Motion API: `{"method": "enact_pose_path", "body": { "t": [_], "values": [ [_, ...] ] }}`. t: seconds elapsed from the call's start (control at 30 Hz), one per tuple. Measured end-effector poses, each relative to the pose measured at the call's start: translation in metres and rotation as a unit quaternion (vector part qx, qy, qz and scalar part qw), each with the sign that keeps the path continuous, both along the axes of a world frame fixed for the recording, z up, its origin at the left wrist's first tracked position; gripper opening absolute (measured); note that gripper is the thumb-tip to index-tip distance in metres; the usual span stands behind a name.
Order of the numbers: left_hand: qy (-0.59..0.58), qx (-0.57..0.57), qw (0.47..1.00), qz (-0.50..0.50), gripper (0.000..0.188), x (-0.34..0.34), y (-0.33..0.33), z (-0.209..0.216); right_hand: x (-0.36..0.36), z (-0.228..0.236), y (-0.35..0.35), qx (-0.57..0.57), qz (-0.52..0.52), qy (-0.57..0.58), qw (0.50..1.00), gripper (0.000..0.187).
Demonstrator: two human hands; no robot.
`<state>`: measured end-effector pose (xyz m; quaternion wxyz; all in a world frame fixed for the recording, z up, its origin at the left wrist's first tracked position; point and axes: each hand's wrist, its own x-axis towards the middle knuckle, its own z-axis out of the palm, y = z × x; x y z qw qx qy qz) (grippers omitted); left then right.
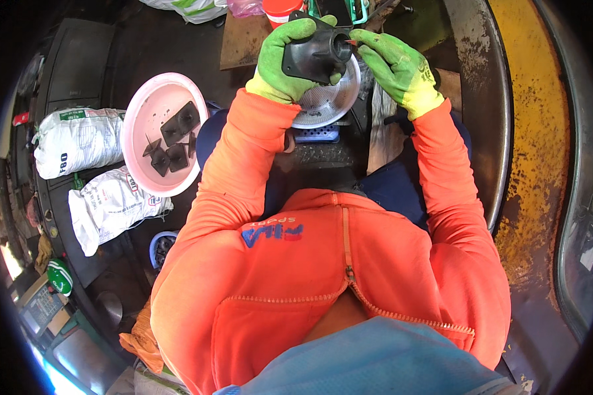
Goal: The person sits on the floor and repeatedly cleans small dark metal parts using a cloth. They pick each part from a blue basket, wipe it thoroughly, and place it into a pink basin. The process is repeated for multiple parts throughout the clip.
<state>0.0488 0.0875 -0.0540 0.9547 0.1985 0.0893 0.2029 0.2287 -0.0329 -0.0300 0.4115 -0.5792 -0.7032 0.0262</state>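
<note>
The black part [310, 58], flanged with a round-mouthed neck, is gripped by the left hand [276, 62]; a small reddish piece [352, 43] is pinched by the right hand [400, 69].

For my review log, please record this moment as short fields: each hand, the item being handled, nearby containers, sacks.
Left hand: green-gloved left hand grips a black flanged part
Right hand: green-gloved right hand pinches a small reddish pointed item at the part's round opening; exact kind unclear
Below hands: white mesh basket
Left side: pink basin holding several black pieces
Beyond basin: two white sacks
</note>
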Motion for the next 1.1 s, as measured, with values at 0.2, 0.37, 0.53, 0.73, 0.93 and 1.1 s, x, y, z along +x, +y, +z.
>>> {"method": "enact_pose_path", "body": {
  "t": [0.2, 0.37, 0.53, 0.73, 0.93, 1.1],
  "values": [
    [0.005, 0.035, 0.997, 0.074, 0.054, 0.0, -0.002, 0.013, -0.004, -0.013, 0.002, -0.003, -0.012, -0.034, 0.999, 0.029],
    [-0.026, 0.196, 0.962, 0.188, 0.062, 0.0, -0.013, 0.022, -0.016, -0.022, 0.002, -0.022, 0.01, 0.039, 0.999, 0.03],
    [-0.072, 0.097, 0.983, 0.139, 0.07, 0.0, -0.014, 0.027, -0.035, -0.017, -0.004, -0.114, -0.002, 0.234, 0.966, 0.031],
    [-0.043, 0.292, 0.916, 0.273, 0.084, 0.012, -0.024, 0.03, -0.042, -0.009, -0.013, -0.19, 0.015, 0.4, 0.896, 0.035],
    [0.001, 0.408, 0.864, 0.296, 0.092, 0.012, -0.027, 0.024, -0.048, 0.006, -0.018, -0.227, 0.045, 0.525, 0.819, 0.033],
    [-0.041, 0.595, 0.72, 0.355, 0.079, 0.01, -0.01, 0.002, -0.039, 0.025, -0.033, -0.346, 0.117, 0.634, 0.682, 0.031]
  ]
}}
